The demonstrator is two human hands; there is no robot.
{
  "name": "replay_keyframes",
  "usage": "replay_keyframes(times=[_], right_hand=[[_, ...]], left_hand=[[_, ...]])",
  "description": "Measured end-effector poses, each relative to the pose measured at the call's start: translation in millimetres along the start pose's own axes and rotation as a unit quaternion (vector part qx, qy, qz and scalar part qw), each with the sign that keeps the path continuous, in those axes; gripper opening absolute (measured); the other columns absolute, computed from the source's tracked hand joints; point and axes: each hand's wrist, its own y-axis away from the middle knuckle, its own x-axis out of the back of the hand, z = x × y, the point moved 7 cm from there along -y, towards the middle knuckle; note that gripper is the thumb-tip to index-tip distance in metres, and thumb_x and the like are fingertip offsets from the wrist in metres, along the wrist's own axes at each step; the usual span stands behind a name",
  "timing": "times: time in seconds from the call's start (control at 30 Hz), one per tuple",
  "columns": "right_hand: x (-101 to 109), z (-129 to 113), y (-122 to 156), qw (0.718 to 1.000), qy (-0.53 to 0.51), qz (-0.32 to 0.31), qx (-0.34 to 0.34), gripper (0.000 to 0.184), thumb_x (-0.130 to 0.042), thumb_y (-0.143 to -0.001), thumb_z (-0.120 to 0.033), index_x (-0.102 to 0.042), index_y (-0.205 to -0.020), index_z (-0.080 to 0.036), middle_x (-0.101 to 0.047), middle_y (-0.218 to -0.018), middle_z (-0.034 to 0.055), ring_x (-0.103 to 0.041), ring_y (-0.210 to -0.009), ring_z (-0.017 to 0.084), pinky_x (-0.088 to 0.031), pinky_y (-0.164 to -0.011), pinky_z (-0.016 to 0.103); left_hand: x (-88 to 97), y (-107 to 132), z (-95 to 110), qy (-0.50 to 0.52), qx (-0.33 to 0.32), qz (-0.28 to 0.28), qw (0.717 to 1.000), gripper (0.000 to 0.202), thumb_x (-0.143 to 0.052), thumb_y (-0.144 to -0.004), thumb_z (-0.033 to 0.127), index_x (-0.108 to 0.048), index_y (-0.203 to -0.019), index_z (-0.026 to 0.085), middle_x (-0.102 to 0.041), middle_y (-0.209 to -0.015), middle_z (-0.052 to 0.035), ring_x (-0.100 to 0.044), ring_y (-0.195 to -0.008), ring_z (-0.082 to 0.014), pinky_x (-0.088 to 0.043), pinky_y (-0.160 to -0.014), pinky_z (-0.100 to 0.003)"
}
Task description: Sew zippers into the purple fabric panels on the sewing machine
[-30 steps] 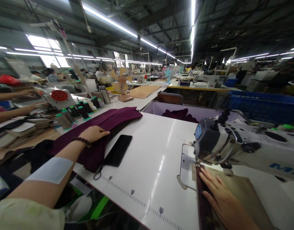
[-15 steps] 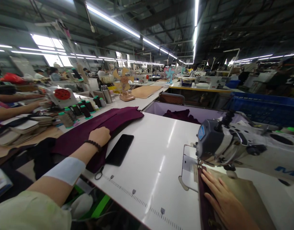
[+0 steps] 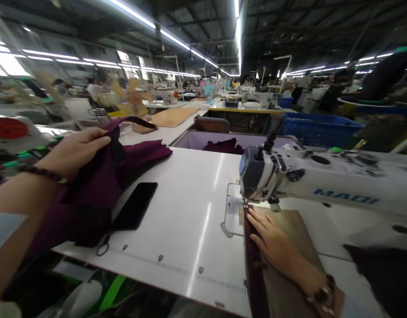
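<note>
My left hand (image 3: 79, 148) pinches the edge of a dark purple fabric piece (image 3: 100, 181), lifted at the left of the white table; its lower part hangs down over the table edge. Flat under the sewing machine head (image 3: 256, 172), my right hand (image 3: 272, 234) lies with fingers stretched out. It presses on a narrow purple fabric strip (image 3: 252, 265) and a khaki piece (image 3: 289, 221) beside it. The strip's far end reaches the presser foot (image 3: 246, 205). A black phone (image 3: 137, 206) rests between my hands, nearer the left one.
Scissors or a ring-shaped handle (image 3: 103, 248) show at the front edge, beside a printed ruler scale (image 3: 160, 260). Behind the table, a lilac-lined bin (image 3: 190, 140) holds purple cloth. A blue crate (image 3: 319, 132) stands farther right, and an orange fan (image 3: 132, 97) at back left.
My left hand has risen from the table with the purple fabric, lifting and folding it. The view has turned right. My right hand stays on the strip by the needle.
</note>
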Motion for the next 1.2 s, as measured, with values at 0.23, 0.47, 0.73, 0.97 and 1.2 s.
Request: replay_keyframes(times=[0.23,0.47,0.73,0.97,1.2], right_hand=[[14.8,-6.9,-4.4,0.998,-0.023,-0.049,-0.034,0.048,-0.04,-0.09,-0.025,-0.039,-0.136,-0.01,-0.033,-0.144,0.0119,-0.028,-0.135,0.023,-0.025,-0.111,0.049],[-1.4,2.8,-8.8,0.998,0.019,-0.062,-0.028,0.047,-0.042,-0.091,-0.025,-0.04,-0.136,-0.013,-0.035,-0.142,0.0128,-0.031,-0.134,0.023,-0.03,-0.109,0.047],[-12.0,9.4,-10.4,0.996,0.044,-0.07,-0.025,0.047,-0.042,-0.091,-0.03,-0.041,-0.135,-0.012,-0.036,-0.141,0.0132,-0.031,-0.133,0.024,-0.03,-0.108,0.047],[13.7,-6.2,-5.1,0.998,0.014,-0.052,-0.021,0.05,-0.041,-0.091,-0.028,-0.037,-0.137,-0.01,-0.03,-0.146,0.0098,-0.025,-0.136,0.022,-0.026,-0.111,0.045],[8.8,-2.9,-5.8,0.998,0.014,-0.059,-0.026,0.05,-0.039,-0.092,-0.03,-0.036,-0.138,-0.01,-0.03,-0.145,0.0113,-0.025,-0.136,0.022,-0.024,-0.111,0.045]], left_hand=[[-150.6,63.4,144.3,0.015,-0.262,-0.289,0.921,0.064,-0.018,-0.09,0.06,-0.055,-0.107,0.009,-0.063,-0.104,-0.0105,-0.059,-0.098,-0.0253,-0.043,-0.09,-0.035],[-223.9,165.5,171.3,0.038,-0.432,-0.264,0.861,0.07,-0.027,-0.088,0.064,-0.046,-0.131,0.011,-0.033,-0.144,-0.0166,-0.028,-0.134,-0.0307,-0.029,-0.108,-0.046],[-214.0,231.1,194.4,0.021,-0.488,-0.34,0.804,0.096,-0.05,-0.071,0.074,-0.03,-0.14,0.01,-0.03,-0.143,-0.0205,-0.027,-0.133,-0.0347,-0.025,-0.108,-0.054],[-210.7,230.2,187.1,0.071,-0.498,-0.35,0.79,0.078,-0.063,-0.079,0.047,-0.026,-0.142,0.019,-0.043,-0.138,-0.0135,-0.04,-0.127,-0.029,-0.028,-0.108,-0.05],[-206.6,216.9,194.7,0.108,-0.495,-0.34,0.792,0.042,-0.043,-0.091,0.024,-0.044,-0.133,0.026,-0.042,-0.14,-0.0061,-0.043,-0.124,-0.0242,-0.034,-0.106,-0.042]])
